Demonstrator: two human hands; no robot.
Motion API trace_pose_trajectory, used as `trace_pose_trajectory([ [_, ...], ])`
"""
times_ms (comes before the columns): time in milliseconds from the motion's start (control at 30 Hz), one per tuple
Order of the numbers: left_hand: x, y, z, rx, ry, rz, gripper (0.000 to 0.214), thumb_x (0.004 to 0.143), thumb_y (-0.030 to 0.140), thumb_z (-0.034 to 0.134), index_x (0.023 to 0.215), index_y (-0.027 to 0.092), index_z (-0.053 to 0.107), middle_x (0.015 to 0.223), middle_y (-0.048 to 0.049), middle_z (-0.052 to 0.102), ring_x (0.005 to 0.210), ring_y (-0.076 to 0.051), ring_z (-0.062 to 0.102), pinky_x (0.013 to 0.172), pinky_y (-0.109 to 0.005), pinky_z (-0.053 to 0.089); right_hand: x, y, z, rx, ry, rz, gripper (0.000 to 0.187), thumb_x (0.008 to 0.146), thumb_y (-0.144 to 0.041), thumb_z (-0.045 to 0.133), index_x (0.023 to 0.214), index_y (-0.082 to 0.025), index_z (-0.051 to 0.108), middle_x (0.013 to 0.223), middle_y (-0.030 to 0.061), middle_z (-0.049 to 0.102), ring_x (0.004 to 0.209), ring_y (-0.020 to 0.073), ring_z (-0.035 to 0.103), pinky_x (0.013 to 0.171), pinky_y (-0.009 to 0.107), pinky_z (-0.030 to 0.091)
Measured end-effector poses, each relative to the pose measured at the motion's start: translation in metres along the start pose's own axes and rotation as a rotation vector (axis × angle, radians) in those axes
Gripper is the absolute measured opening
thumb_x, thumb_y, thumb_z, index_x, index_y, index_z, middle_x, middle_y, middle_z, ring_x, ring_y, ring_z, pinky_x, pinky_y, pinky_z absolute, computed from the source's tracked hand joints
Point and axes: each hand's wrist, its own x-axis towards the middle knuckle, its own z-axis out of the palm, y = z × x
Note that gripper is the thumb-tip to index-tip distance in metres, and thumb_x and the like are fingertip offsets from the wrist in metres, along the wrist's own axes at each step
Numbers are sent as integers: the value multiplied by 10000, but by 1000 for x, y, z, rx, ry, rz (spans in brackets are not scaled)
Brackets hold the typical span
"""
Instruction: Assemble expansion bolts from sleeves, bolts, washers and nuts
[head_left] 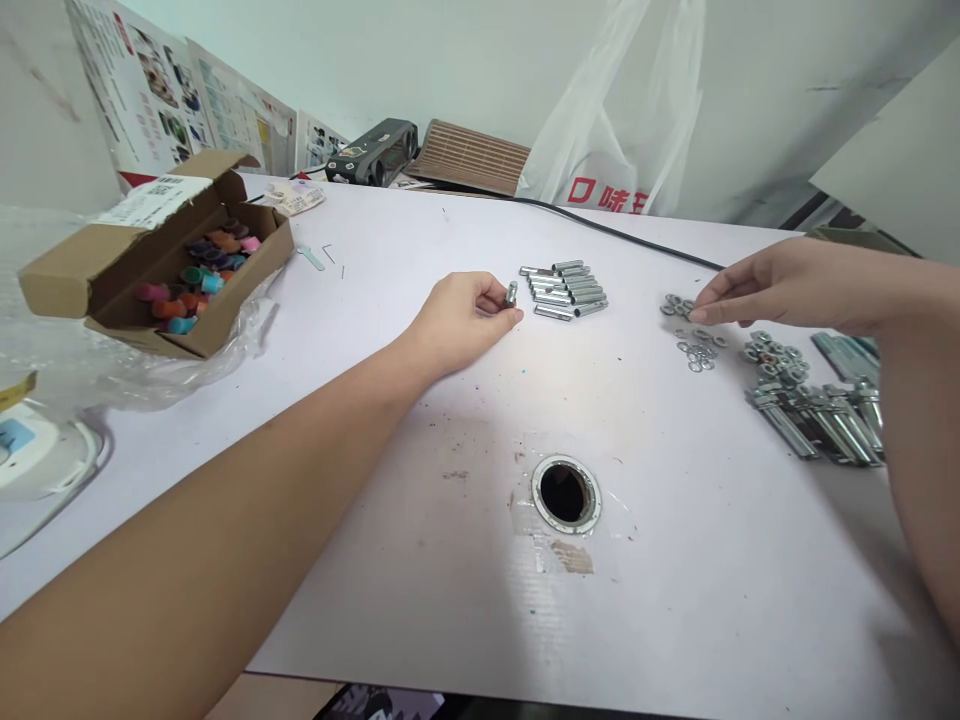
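My left hand [461, 322] rests on the white table [420, 520] and pinches a short metal sleeve [511, 293] upright between thumb and fingertips. Just right of it lies a neat pile of metal sleeves [567, 288]. My right hand [757, 288] reaches in from the right, fingers pinched together over a scatter of small washers [696, 345]; whether a washer is between the fingertips is too small to tell. Nuts [774, 358] and a heap of expansion bolts [821, 418] lie below that hand's wrist.
A round cable hole [566, 493] sits in the table near me. An open cardboard box [161, 260] of coloured caps stands at the left on clear plastic. A black cable [637, 238], a plastic bag [622, 130] and a brown vented panel [469, 158] line the back.
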Motion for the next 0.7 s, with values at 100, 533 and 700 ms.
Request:
trace_pose_trajectory([
  [100,0,0,0,3,-6,-8,169,847,341,779,880,191,708,930,-53,795,847,-178,702,850,-358,574,1,-7,10,39,-108,31,120,877,-332,847,931,-224,847,1142,95,820,1072,264,701,963,413,499],
  [533,0,-1,3,64,24,21,178,892,244,771,824,209,610,912,-35,767,831,-165,682,831,-369,566,19,4,19,-165,-71,-4,85,923,-338,861,909,-255,847,1062,91,805,963,203,666,927,400,468],
  [700,1,-1,5,55,18,-2,156,898,245,785,855,202,642,924,-38,752,887,-177,695,890,-368,578,25,9,19,-205,-61,34,238,896,-500,903,935,-271,849,1091,100,798,954,227,655,916,428,472],
])
